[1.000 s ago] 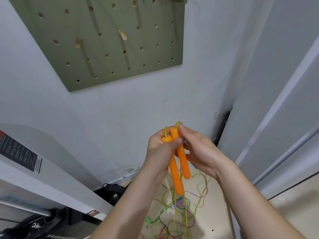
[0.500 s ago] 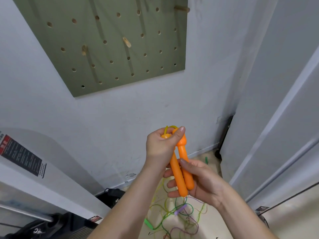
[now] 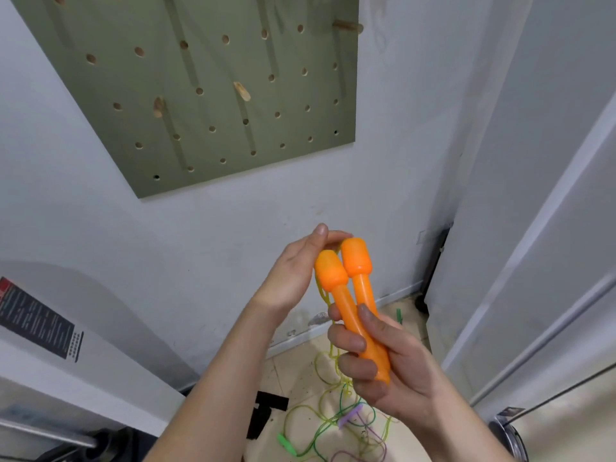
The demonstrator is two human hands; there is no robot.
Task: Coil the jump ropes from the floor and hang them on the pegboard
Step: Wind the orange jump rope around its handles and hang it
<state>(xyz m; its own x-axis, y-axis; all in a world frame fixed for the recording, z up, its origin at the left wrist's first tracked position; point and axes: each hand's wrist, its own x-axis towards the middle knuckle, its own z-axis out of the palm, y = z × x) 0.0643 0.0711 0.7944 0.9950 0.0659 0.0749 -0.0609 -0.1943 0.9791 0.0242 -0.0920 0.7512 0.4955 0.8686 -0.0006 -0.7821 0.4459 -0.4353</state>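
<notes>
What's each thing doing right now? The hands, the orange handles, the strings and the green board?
Orange handles: side by side, tops up.
Right hand: grips both handles by their lower ends.
Left hand: open, fingers flat against the handle tops.
Yellow cord: hangs loose toward the floor, not coiled.
Floor ropes: tangled.
Pegboard: on the wall, pegs bare.

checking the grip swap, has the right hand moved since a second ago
Yes. The right hand has dropped lower, farther below the pegboard, from the tops of the orange handles to their lower ends.
</notes>
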